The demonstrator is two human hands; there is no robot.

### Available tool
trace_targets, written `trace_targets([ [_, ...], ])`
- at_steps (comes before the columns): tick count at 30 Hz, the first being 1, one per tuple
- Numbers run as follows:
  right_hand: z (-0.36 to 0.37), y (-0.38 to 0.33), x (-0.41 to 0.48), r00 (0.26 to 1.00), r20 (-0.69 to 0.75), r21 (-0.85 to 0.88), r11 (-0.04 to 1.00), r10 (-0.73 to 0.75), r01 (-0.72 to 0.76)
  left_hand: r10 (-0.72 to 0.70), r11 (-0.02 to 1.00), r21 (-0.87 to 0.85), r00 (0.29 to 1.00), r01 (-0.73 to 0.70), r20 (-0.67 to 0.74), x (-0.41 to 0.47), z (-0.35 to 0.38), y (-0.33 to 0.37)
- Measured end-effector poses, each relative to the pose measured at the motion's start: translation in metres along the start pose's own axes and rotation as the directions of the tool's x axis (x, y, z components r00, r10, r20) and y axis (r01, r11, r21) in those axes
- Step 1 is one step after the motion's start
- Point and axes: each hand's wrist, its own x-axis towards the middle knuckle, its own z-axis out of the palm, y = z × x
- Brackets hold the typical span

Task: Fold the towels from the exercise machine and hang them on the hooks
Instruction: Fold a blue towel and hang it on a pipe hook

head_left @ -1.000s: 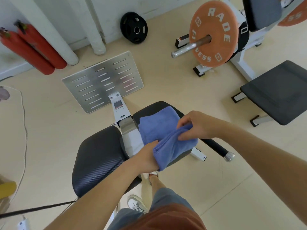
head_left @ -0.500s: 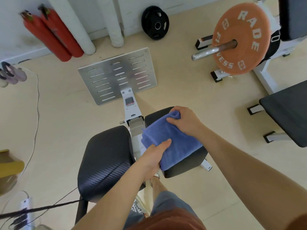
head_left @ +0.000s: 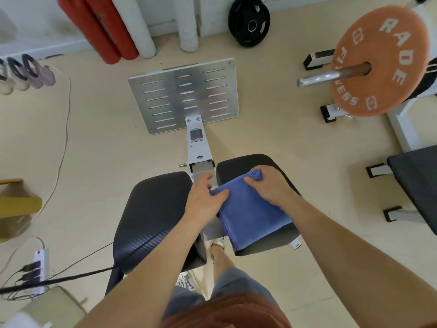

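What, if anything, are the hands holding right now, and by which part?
The folded blue towel, by its far edge: the left hand pinches the left corner and the right hand grips the right corner.

Towel (head_left: pixel 250 214): solid mid-blue, no print. Left pad (head_left: pixel 151 221): black with a fine carbon-weave texture. Right pad (head_left: pixel 246 164): plain black. Footplate (head_left: pixel 184 95): brushed silver, three columns of dark slots. Post (head_left: pixel 198 150): white, with a small red-and-black label. Weight plate (head_left: pixel 378 60): faded orange, white lettering and square logos. Bar (head_left: pixel 331 75): chrome at the tip, rusty brown near the plate. Small plate (head_left: pixel 248 21) by the wall: black. Cylinders (head_left: pixel 99 31): red. Pipes (head_left: pixel 134 27): white. Floor (head_left: pixel 94 143): plain pale beige. Bench (head_left: pixel 416 183) at right: dark grey pad, white frame, black end caps. Power strip (head_left: pixel 39 268): white, black plugs and cables. Shorts (head_left: pixel 227 287): grey-blue. Shirt (head_left: pixel 224 313): rust-orange.
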Motion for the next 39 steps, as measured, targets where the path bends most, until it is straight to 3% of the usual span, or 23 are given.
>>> trace_targets([
  [3, -0.006, -0.002, 0.005, 0.999, 0.05, 0.016, 1.0, 0.013, -0.014, -0.115, 0.989, -0.06, 0.951, 0.137, 0.286, 0.013, 0.004, 0.009],
  [8, 0.001, -0.009, 0.01, 0.996, 0.088, -0.121, 0.993, 0.002, 0.008, -0.212, 0.939, -0.166, 0.888, 0.3, 0.408, 0.02, -0.004, 0.005],
  [12, 0.008, 0.001, 0.014, 0.999, -0.035, -0.211, 0.976, 0.037, -0.043, -0.124, 0.927, -0.313, 0.958, 0.205, 0.261, 0.013, -0.002, 0.007],
  [14, 0.001, 0.006, 0.014, 0.995, -0.03, -0.14, 0.985, 0.1, -0.103, -0.048, 0.942, -0.321, 0.985, 0.099, 0.163, 0.003, -0.003, 0.008],
  [17, -0.025, -0.002, 0.005, 0.965, 0.226, 0.163, 0.972, 0.133, -0.172, 0.076, 0.914, -0.404, 0.991, -0.026, 0.107, -0.018, -0.014, 0.011],
  [20, -0.045, -0.02, -0.015, 0.907, 0.42, 0.449, 0.872, -0.014, -0.194, 0.172, 0.894, -0.433, 0.98, -0.112, 0.102, -0.041, -0.038, 0.013],
  [22, -0.046, -0.037, -0.031, 0.927, 0.353, 0.578, 0.809, -0.129, -0.107, 0.248, 0.877, -0.437, 0.967, -0.2, 0.056, -0.054, -0.06, 0.007],
  [25, -0.036, -0.074, -0.061, 0.964, 0.143, 0.557, 0.823, -0.223, 0.108, 0.349, 0.835, -0.432, 0.935, -0.339, -0.059, -0.077, -0.099, -0.005],
  [29, -0.003, -0.134, -0.114, 0.947, -0.034, 0.519, 0.804, -0.319, 0.289, 0.45, 0.792, -0.365, 0.872, -0.489, -0.192, -0.115, -0.151, -0.031],
  [34, 0.058, -0.201, -0.188, 0.848, -0.141, 0.348, 0.776, -0.511, 0.526, 0.524, 0.792, -0.169, 0.795, -0.587, -0.304, -0.171, -0.21, -0.097],
  [36, 0.087, -0.224, -0.215, 0.812, -0.168, 0.277, 0.764, -0.559, 0.583, 0.617, 0.748, 0.006, 0.692, -0.663, -0.374, -0.197, -0.235, -0.115],
  [39, 0.127, -0.256, -0.25, 0.758, -0.171, 0.193, 0.732, -0.63, 0.653, 0.782, 0.58, 0.137, 0.501, -0.803, -0.369, -0.239, -0.272, -0.121],
])
